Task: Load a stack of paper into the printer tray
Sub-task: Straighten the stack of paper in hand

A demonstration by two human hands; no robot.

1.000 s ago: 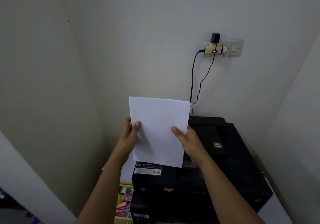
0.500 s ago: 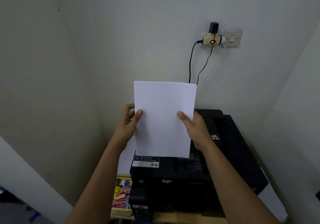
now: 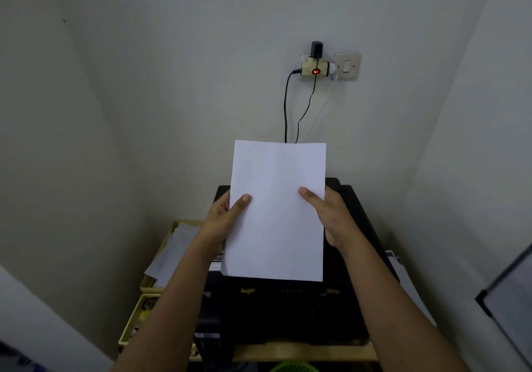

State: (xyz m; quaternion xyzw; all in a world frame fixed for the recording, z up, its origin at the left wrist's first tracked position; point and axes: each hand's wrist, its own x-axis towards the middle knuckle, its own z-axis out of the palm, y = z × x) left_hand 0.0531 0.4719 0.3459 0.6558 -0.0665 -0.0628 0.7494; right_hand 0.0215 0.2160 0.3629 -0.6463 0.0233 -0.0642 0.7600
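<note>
A white stack of paper (image 3: 277,213) is held upright above the black printer (image 3: 288,311), hiding most of the printer's top. My left hand (image 3: 223,222) grips the stack's left edge, thumb on the front. On the right edge my right hand (image 3: 331,216) grips the same way. The printer's rear part (image 3: 345,196) shows behind my right hand. Whether a tray is open there is hidden by the paper.
A wall socket adapter (image 3: 315,69) with a red light hangs above, its cables dropping behind the printer. Yellow trays (image 3: 138,320) with loose sheets and small items sit left of the printer. Walls close in left and right. A dark-framed board (image 3: 506,299) leans at the right.
The view has tilted down and shifted, so the printer and paper now sit centred. Both hands still hold the stack, now squarer over the printer.
</note>
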